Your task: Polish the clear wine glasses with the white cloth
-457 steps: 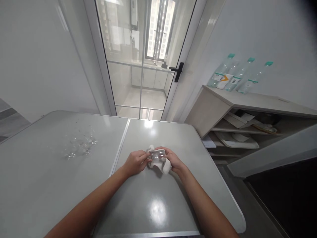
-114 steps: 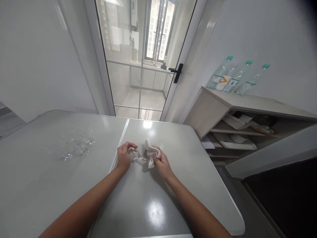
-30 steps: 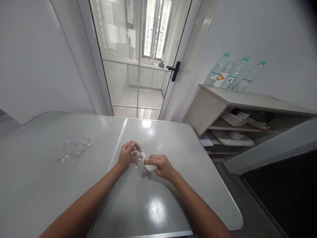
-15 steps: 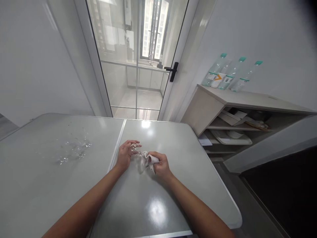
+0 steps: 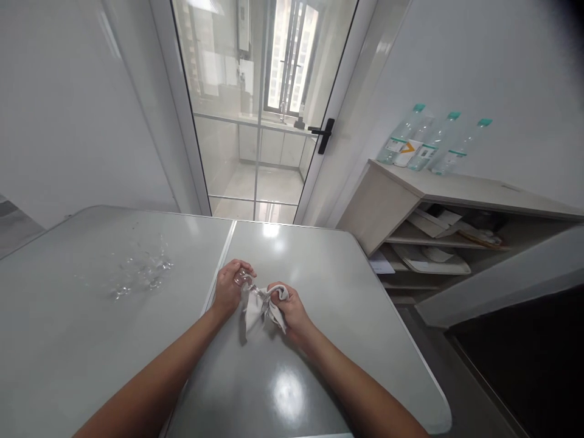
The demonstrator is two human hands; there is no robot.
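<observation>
My left hand (image 5: 230,286) is curled round the rounded bowl of a small clear stemmed glass (image 5: 243,277), which tilts over the grey table. From the right, my right hand (image 5: 290,308) grips a crumpled white cloth (image 5: 256,311) with fingers and thumb. The cloth wraps the narrow stem of the glass, and a loose corner hangs down towards the tabletop. Fabric and fingers hide the far end of the glass. Both hands are close together just right of the table's seam.
Several clear, shiny things (image 5: 143,274) cluster on the left part of the table (image 5: 91,359); their shapes are hard to make out. Plastic bottles (image 5: 426,146) stand on a wooden shelf unit (image 5: 396,194) at the right. Beyond the table is a glass door (image 5: 255,152).
My right hand has shifted slightly and the cloth has turned, with more of it now hanging below the glass. My left fingers have closed further round the bowl. The camera view has tilted a little.
</observation>
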